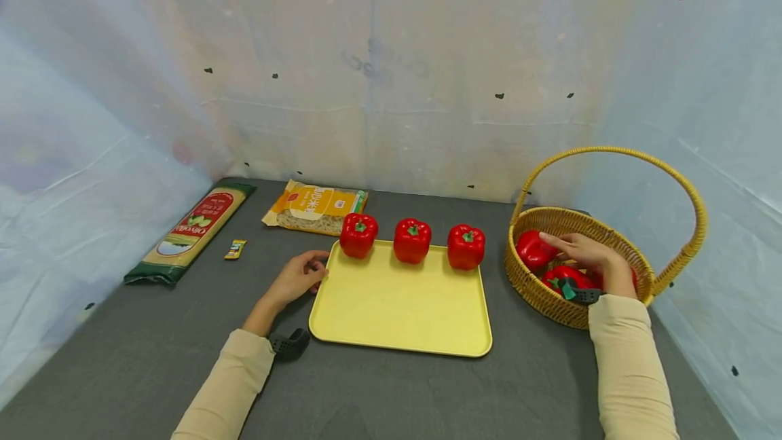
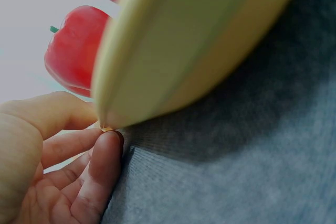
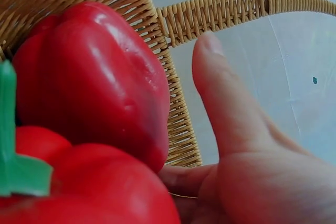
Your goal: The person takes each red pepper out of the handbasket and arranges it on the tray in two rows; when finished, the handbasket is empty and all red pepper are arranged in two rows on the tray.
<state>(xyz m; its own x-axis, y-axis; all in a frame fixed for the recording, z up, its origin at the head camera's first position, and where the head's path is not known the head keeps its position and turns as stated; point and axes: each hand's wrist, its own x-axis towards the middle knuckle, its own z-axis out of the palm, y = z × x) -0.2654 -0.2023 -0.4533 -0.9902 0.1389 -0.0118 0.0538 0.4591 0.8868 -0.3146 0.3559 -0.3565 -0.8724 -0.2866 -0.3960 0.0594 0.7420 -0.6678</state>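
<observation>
My left hand [image 1: 297, 280] is at the left edge of a yellow tray [image 1: 400, 304]. Its thumb and finger pinch the tray's rim [image 2: 157, 77] in the left wrist view. Three red bell peppers with green stems stand along the tray's far edge: left [image 1: 358, 235], middle [image 1: 412, 241] and right [image 1: 466, 247]. Over at the right, my right hand [image 1: 580, 250] reaches into a wicker basket [image 1: 552, 303] holding several red bell peppers. Beside one bell pepper [image 3: 94, 82] its thumb stands straight and apart; the other fingers are partly hidden behind the peppers.
The basket's tall handle [image 1: 611, 149] arches above its rim and leans right. Behind the tray lies an orange food packet [image 1: 318, 206]. A long green and tan packet [image 1: 192, 231] and a small yellow sachet [image 1: 235, 249] lie at the left. Pale sheeting [image 1: 427, 121] surrounds the dark tabletop [image 1: 427, 392].
</observation>
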